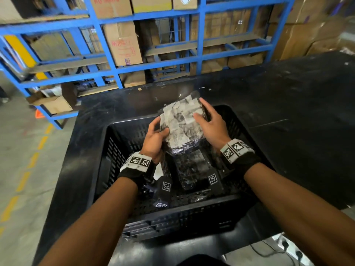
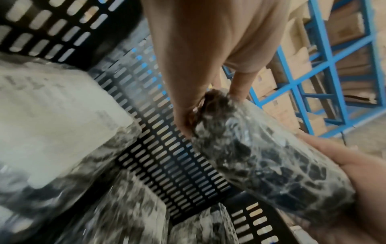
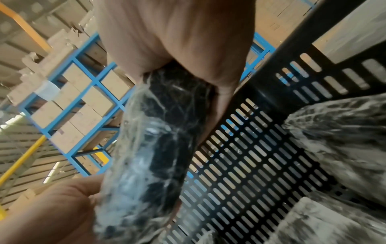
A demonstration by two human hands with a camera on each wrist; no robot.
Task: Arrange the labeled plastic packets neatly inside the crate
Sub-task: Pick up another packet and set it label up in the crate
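Both hands hold one clear plastic packet (image 1: 182, 120) of dark goods with white labels above the black slotted crate (image 1: 238, 206). My left hand (image 1: 155, 137) grips its left edge, thumb on top. On its right edge lies my right hand (image 1: 209, 121), thumb on the label face and fingers round the far side. In the left wrist view the packet (image 2: 269, 158) is clamped between thumb and fingers; in the right wrist view the packet (image 3: 154, 148) hangs from the right palm. More packets (image 1: 192, 169) lie on the crate floor, one with a white label (image 2: 48, 118).
The crate stands on a black table (image 1: 288, 104). Blue shelving (image 1: 119, 60) with cardboard boxes rises behind the table. Grey floor with a yellow dashed line (image 1: 25, 179) lies to the left. Cables (image 1: 272, 250) lie on the floor at the lower right.
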